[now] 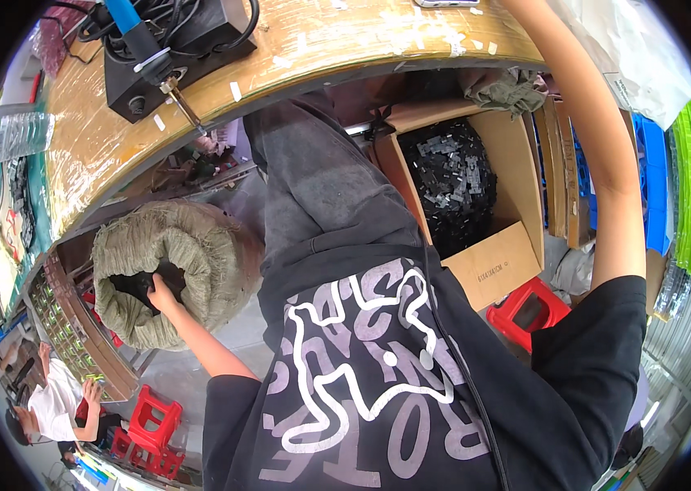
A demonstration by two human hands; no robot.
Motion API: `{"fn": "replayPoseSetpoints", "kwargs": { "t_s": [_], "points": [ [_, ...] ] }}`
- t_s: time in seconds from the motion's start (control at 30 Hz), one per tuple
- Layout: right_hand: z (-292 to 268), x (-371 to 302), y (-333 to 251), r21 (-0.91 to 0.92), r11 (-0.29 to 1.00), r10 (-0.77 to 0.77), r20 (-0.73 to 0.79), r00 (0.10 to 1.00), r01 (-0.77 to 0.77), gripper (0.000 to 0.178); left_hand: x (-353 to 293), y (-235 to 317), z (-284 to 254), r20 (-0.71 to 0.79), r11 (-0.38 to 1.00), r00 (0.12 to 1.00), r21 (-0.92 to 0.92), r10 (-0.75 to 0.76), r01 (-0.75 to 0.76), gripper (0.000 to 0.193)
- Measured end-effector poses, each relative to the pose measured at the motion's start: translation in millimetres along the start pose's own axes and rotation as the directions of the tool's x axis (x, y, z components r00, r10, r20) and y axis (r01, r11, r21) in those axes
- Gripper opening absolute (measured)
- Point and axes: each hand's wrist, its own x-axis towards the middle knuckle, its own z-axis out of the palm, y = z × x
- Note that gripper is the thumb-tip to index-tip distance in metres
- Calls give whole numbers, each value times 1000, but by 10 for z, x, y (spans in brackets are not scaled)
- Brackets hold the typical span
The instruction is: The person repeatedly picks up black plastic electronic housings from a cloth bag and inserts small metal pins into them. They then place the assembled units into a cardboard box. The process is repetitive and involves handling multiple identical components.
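Note:
My left hand (164,296) reaches into the mouth of a greenish-grey woven sack (223,254) at my left. The sack's rim is rolled outward, and its inside is dark. Most of my fingers disappear against that dark opening, so their grip is hidden. My right arm (599,123) stretches forward over the workbench (362,37), and its hand lies beyond the top edge of the view. Beside my right leg, an open cardboard box (517,155) holds a heap of small black and grey pieces (448,176).
A soldering iron (145,53) with a blue handle rests at a black box-shaped unit (129,86). Red stools (529,307) stand behind right and back left (153,417). Another person (55,401) sits at far left. Green strips (689,180) and blue bins (652,180) line the right.

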Motion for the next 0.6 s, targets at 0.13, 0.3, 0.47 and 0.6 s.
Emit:
{"fn": "replayPoseSetpoints", "kwargs": {
  "t_s": [0.13, 0.3, 0.47, 0.6],
  "points": [
    [-130, -124, -24, 163, 983, -23, -320, 947, 79, 9, -467, 447, -46, -104, 983, 991, -153, 82, -98, 57],
    [-376, -103, -599, 571, 811, 114, -372, 921, 130, 9, -841, 453, -349, -414, 990, 899, 38, 141, -138, 79],
    [-635, -284, -283, 773, 633, 227, -127, 966, -48, 8, -1052, 944, 21, -323, 798, 844, -304, 427, -520, 64],
    [-83, -178, 119, 844, 535, 97, -19, 995, -36, 20, -953, 875, -29, -400, 752, 857, -440, 325, -490, 56]
  ]
}}
